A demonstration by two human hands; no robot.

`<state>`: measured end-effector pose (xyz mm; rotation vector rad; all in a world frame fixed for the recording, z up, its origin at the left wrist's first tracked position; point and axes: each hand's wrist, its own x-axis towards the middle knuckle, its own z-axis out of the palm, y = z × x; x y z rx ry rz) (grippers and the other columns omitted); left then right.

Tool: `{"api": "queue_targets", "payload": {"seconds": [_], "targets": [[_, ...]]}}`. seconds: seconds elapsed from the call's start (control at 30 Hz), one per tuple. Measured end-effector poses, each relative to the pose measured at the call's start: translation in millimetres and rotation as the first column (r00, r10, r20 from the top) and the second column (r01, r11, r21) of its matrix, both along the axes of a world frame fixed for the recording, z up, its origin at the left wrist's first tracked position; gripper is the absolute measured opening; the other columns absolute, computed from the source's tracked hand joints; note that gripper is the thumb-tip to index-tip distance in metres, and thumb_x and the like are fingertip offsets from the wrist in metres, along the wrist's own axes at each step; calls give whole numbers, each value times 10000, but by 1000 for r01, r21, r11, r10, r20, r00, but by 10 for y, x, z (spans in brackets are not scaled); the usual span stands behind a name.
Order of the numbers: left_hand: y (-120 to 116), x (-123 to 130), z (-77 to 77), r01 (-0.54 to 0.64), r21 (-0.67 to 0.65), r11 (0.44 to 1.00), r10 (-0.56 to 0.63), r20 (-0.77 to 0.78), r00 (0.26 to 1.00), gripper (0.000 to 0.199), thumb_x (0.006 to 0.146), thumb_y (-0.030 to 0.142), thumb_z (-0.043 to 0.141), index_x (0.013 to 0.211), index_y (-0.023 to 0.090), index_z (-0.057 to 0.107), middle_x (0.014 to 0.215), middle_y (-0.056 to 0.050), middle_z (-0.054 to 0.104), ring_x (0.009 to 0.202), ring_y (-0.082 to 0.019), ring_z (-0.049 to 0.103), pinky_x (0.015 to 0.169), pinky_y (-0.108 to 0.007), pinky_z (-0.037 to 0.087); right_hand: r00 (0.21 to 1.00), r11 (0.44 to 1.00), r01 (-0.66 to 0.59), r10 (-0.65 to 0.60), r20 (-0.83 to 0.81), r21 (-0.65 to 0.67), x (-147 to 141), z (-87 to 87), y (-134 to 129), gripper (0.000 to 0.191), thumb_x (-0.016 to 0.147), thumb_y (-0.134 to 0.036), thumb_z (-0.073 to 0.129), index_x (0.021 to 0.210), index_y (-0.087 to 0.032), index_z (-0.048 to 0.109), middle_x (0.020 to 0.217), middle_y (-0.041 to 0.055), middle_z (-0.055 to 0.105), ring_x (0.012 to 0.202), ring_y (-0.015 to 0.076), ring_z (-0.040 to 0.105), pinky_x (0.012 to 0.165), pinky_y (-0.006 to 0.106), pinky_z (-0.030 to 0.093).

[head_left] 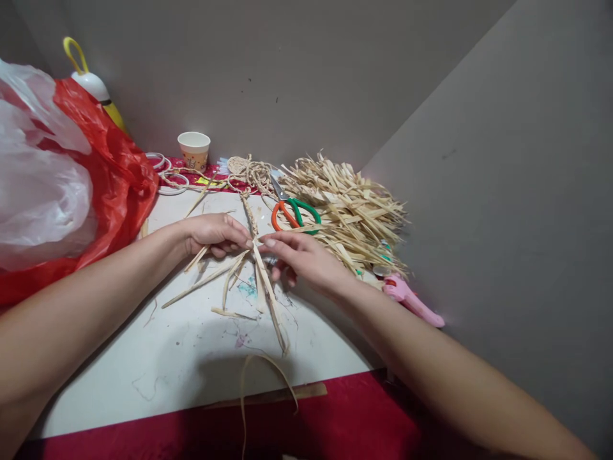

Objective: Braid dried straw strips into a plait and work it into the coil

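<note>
From where I stand, both hands meet near the middle of the frame, over a plaited straw braid [249,216]. The left hand [218,234] is closed, its fingertips gripping the braid's lower end. The right hand [304,255] pinches at the same spot with thumb and forefinger, the other fingers loosely curled. The braid runs up from their grip toward the top, and unplaited strips [269,287] fan out below it.

Stray strips [205,282] lie left of centre on the stained white work surface [182,377]. Just above the right hand are scissors with one orange handle and one green [286,200], touching a heap of dry straw [349,198] right of centre. Below the heap, toward the right, rests a pink tool [414,302].

Farther back, at upper centre, I see a flat woven coil [238,165], then a paper cup [195,150] beside white rings [173,185]. A red plastic bag [115,160] fills the left edge with a whitish one [43,172]; a yellow-and-white bottle [90,83] stands behind, upper left. Red cloth [345,415] shows along the bottom.
</note>
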<state>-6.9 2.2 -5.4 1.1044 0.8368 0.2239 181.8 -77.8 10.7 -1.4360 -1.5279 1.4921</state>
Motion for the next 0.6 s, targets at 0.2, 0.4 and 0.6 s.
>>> {"api": "queue_targets", "payload": {"seconds": [0.2, 0.4, 0.6], "targets": [[-3, -2, 22, -4, 68, 998, 5, -15, 1000, 121, 637, 165, 746, 609, 96, 650, 418, 71, 344, 338, -5, 250, 308, -136, 174, 964, 926, -176, 93, -250, -333, -134, -113, 227, 321, 821, -436, 597, 732, -130, 555, 458, -63, 443, 321, 21, 262, 303, 147, 171], [-19, 5, 102, -11, 113, 993, 14, -27, 1000, 132, 611, 170, 771, 626, 96, 663, 398, 74, 344, 332, -11, 264, 314, -146, 181, 921, 889, -251, 97, -378, -383, -64, -155, 243, 373, 754, -455, 673, 648, -140, 506, 433, -93, 330, 333, 19, 223, 312, 151, 166], [-19, -43, 223, 82, 206, 975, -58, -117, 991, 106, 667, 189, 709, 619, 111, 657, 435, 50, 402, 338, -19, 290, 335, -167, 188, 930, 925, -159, 24, -366, -344, -75, -185, 210, 300, 800, -322, 617, 598, -141, 489, 446, -52, 416, 364, 40, 337, 356, 157, 240]]}}
